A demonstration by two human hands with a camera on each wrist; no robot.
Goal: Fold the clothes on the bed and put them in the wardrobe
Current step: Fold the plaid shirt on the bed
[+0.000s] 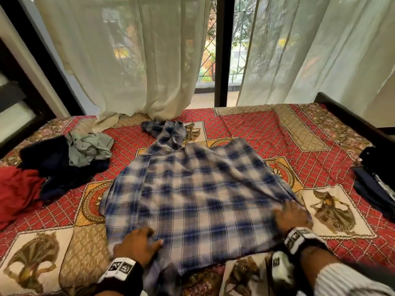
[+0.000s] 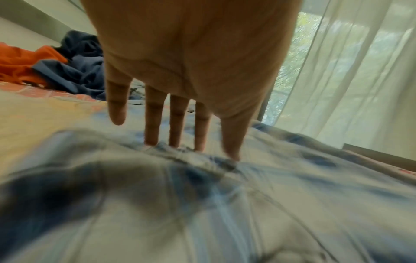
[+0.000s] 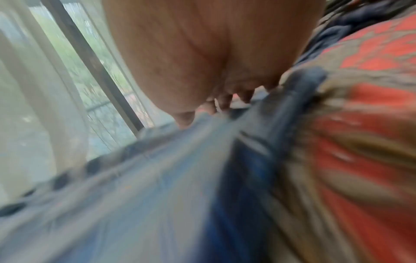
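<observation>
Red crumpled cloth lies left of the blue-and-white plaid shirt I see spread mid-bedspread. My left hand presses its near hem, fingers straight; my right hand presses its right edge, fingers spread.

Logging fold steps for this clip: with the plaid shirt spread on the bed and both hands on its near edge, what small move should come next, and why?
Probably fold one side inward. The plaid shirt lies spread flat on the bed, the left hand and right hand rest on its near edge, and a sleeve trails at the far end.
</observation>
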